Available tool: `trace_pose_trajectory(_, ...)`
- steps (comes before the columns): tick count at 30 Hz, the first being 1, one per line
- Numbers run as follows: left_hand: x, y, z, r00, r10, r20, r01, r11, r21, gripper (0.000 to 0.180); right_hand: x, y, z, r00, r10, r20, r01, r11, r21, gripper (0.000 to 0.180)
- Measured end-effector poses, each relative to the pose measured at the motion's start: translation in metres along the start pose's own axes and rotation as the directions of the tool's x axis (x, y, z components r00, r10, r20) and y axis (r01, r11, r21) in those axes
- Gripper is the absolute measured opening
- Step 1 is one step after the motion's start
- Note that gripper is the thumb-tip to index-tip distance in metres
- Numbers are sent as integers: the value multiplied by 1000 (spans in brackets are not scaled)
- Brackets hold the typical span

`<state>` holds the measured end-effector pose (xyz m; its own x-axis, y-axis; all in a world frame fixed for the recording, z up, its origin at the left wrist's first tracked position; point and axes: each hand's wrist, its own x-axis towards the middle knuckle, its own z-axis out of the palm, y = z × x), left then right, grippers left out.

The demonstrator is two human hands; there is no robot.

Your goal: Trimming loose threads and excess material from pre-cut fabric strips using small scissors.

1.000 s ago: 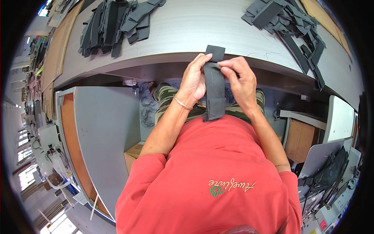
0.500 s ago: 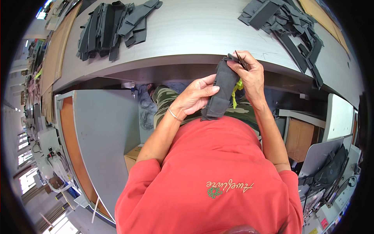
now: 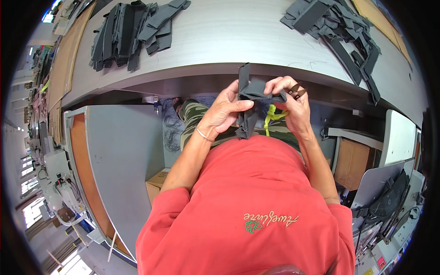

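Note:
Both hands hold a dark grey fabric piece (image 3: 247, 98) in front of my chest, just below the table's front edge. My left hand (image 3: 224, 111) grips its left side with thumb across the front. My right hand (image 3: 291, 103) pinches its folded top right corner and also holds a small pair of snips (image 3: 297, 90) with a yellow-green cord (image 3: 271, 118) hanging from it. The fabric's lower end hangs over my lap.
A grey table (image 3: 229, 41) spans the top. A stack of dark grey fabric pieces (image 3: 133, 30) lies at its left, a looser heap (image 3: 339, 27) at its right. A grey cabinet (image 3: 114, 151) stands to my left, cardboard boxes (image 3: 353, 162) and a fan (image 3: 389, 201) to my right.
The fabric piece was held as a long flat strip; it has since been turned and folded, its top now bent sideways between my hands. My right hand moved right with the snips.

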<state>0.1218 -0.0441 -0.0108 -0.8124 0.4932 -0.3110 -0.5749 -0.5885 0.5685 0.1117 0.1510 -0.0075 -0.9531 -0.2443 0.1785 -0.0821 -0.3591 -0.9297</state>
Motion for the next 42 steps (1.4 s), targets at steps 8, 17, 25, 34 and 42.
trace_pose_trajectory(8, -2, 10, 4, 976, 219, 13, -204, 884, 421, 62, 3, -19, 25, 976, 207, -62, -215, 952, -220, 39)
trace_pose_trajectory(17, -4, 5, 9, 975, 221, 16, -221, 960, 172, 57, 0, -14, 29, 973, -2, -231, -90, 918, -386, 16)
trace_pose_trajectory(25, -1, 9, 13, 966, 227, 121, -234, 971, 45, 50, -6, -17, 38, 970, 210, -123, -111, 831, 545, 9)
trace_pose_trajectory(34, 13, -16, -6, 870, 477, -124, -426, 854, 298, 17, -10, -5, 41, 979, 187, -77, -140, 900, 413, 9)
trace_pose_trajectory(42, 2, -15, 9, 942, 309, -130, -314, 949, -17, 31, -7, 11, 39, 990, -137, -13, 130, 963, -236, 13)
